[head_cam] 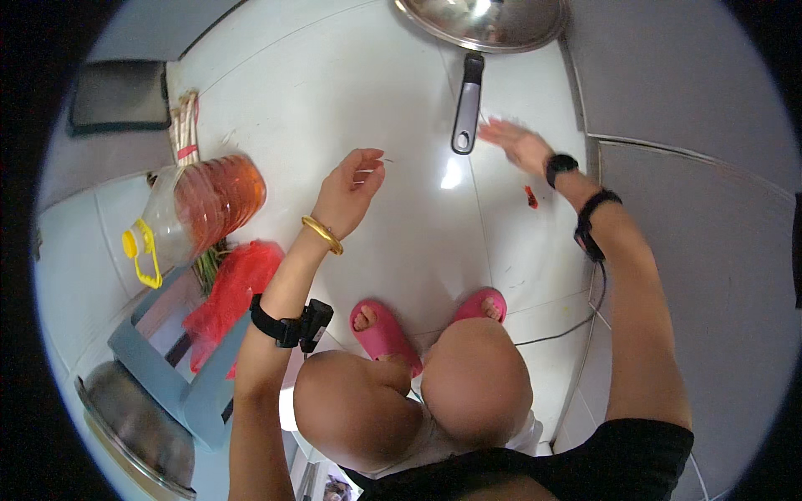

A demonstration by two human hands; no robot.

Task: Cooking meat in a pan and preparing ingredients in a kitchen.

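My left hand [351,194] hangs over the white tiled floor [401,250] with its fingers curled and the thumb near the index finger. A tiny thin dark sliver [389,161] shows just past those fingertips; whether they pinch it or it lies on the floor is unclear. Blurred, my right hand [517,145] stretches out flat beside the grey and black pan handle [467,103], with nothing visible in its grasp. The handle belongs to a pan with a shiny metal lid [495,25], cut off by the top edge. A small red and dark scrap [531,197] lies below my right wrist.
At left, a large bottle of orange-red liquid [219,200] lies near banded pale stalks [185,128]. Below are a red plastic bag [241,282], a blue-grey stool [169,382] and a metal basin [141,426]. Grey panels [683,250] bound the right; a cable [564,335] trails beneath my right arm.
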